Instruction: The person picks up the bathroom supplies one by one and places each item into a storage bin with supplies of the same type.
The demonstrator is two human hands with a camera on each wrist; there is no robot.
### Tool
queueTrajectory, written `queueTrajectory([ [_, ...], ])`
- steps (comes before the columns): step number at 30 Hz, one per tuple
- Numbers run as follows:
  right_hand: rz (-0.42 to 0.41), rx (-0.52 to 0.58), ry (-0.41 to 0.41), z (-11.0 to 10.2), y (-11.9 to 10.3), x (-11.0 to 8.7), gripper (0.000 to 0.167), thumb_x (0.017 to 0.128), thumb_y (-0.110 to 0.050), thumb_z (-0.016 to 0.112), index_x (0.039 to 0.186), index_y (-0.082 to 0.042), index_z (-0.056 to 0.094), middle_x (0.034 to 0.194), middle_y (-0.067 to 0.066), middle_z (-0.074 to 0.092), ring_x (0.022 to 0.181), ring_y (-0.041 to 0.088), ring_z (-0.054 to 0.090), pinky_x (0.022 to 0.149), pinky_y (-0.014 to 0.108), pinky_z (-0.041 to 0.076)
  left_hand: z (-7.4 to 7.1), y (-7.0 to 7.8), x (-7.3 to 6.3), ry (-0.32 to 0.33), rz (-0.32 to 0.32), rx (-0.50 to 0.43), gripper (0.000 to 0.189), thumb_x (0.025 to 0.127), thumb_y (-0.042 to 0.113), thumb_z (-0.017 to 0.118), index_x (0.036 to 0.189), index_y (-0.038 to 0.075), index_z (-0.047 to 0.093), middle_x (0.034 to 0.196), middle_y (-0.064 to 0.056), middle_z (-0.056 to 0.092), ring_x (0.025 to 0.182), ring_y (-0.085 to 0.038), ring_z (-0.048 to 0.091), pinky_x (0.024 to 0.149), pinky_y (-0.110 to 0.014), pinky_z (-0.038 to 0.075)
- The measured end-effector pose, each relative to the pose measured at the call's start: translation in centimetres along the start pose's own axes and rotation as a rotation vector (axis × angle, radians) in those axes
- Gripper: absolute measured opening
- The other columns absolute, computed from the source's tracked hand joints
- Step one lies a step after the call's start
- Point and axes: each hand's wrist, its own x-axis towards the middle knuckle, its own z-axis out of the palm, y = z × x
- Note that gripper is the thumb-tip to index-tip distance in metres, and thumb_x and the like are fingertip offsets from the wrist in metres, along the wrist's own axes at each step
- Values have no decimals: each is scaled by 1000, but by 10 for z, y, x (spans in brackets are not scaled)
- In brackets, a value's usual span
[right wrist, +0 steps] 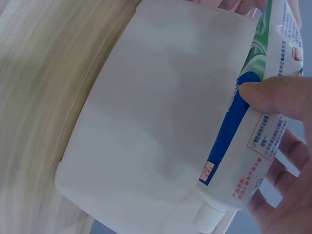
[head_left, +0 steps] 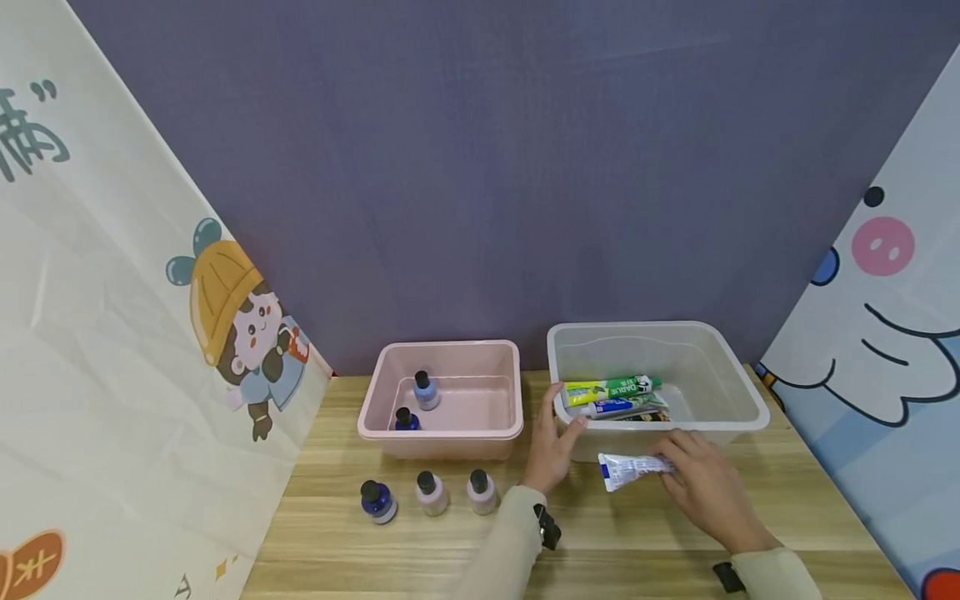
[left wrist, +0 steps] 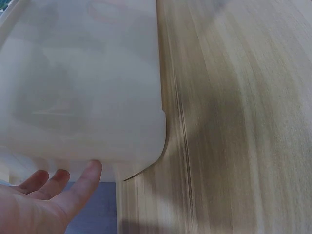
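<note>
My right hand pinches a toothpaste tube in front of the white plastic bin. The right wrist view shows the thumb pressed on the tube, whose printing is white, blue and green and whose white cap points down. At the bin's front left corner, my left hand rests with its thumb by the front rim and its fingers along the left side. Those fingers look fairly straight against the wall in the left wrist view. Inside the bin lie a yellow-green toothpaste tube and a blue-and-white tube, partly overlapping.
Left of the white bin stands a pink bin with a light blue bottle and a dark blue bottle inside. On the wooden table before it are another dark blue bottle and two pale pink bottles.
</note>
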Motion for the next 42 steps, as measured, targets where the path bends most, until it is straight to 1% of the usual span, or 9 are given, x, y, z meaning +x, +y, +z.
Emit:
queueTrajectory([
  [3,-9,-9,13,-1,1,1,39,66,-5,87,99,-17,70,101,-3,67,92,21,60,77,44,49,0,1,-1,3,-5,3,64,98,46,61,152,52,29,162,7,39,145,-20,40,120,-54,30],
  [7,-18,-14,23,-4,2,3,40,66,-5,87,99,-19,70,99,-5,67,91,19,60,76,43,49,0,1,-1,3,-5,1,64,98,46,62,152,51,29,162,7,39,146,-20,39,121,-54,30],
  [15,-40,-12,49,-9,3,7,41,63,-3,87,98,-17,72,97,-6,66,87,18,59,72,42,48,0,0,-2,1,1,-11,64,98,44,61,153,50,28,162,2,41,145,-22,41,120,-57,31],
  [23,-30,-13,52,-15,6,13,44,60,-1,88,99,-16,73,98,-5,67,88,20,60,70,42,49,0,0,-3,10,-4,7,64,98,44,62,153,49,30,161,7,41,144,-21,40,120,-55,31],
  [28,-53,-12,77,-17,11,18,42,61,-1,88,98,-15,72,97,-2,69,87,22,62,72,44,51,0,0,-1,12,2,4,63,98,44,62,152,49,30,160,7,41,144,-20,40,120,-54,30],
  [34,-48,-25,57,-22,14,26,39,65,-3,87,99,-14,72,99,0,69,89,22,61,75,44,51,0,0,-1,8,-1,-15,63,97,45,62,152,51,30,160,8,40,143,-19,40,120,-53,30],
  [42,-69,-15,75,-27,19,37,38,65,-3,88,98,-13,72,97,0,68,86,23,61,69,45,49,1,-1,1,11,12,-8,63,97,43,63,152,48,31,160,7,42,142,-18,41,120,-52,30],
])
